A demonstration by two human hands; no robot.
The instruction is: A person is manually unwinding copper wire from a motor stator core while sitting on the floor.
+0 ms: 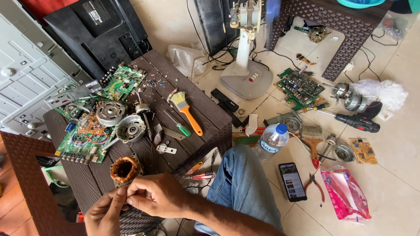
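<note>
Both hands (131, 203) just below copper coil (124, 169).

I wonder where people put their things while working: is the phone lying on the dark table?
No, the phone lies on the tiled floor beside the person's knee, next to the red-handled pliers, not on the table.

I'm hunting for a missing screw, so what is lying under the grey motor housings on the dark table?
The motor housings rest on green circuit boards with red wires, which lie on the table. Whatever is directly beneath the housings is covered, so no screw can be confirmed.
</note>
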